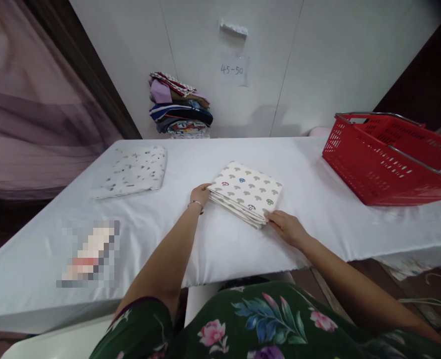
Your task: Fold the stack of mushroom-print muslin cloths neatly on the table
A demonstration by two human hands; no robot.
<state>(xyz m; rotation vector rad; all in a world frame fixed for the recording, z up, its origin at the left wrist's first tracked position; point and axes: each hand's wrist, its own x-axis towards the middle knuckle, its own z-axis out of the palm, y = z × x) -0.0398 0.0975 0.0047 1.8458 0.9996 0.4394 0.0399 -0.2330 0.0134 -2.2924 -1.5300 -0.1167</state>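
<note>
A folded white cloth printed with grey mushrooms and a few coloured ones lies on the white-covered table, its stacked layers showing along the near edge. At its left corner, my left hand pinches the layers, a bracelet on the wrist. My right hand grips the near right corner, thumb on top and fingers partly hidden. Off to the left lies another folded white cloth with small dark and grey prints, apart from both hands.
A red plastic basket with metal handles stands on the right. Behind the table rises a stack of folded fabrics against the wall. A blurred-out item lies at the front left. A paper marked "45-50" hangs on the wall.
</note>
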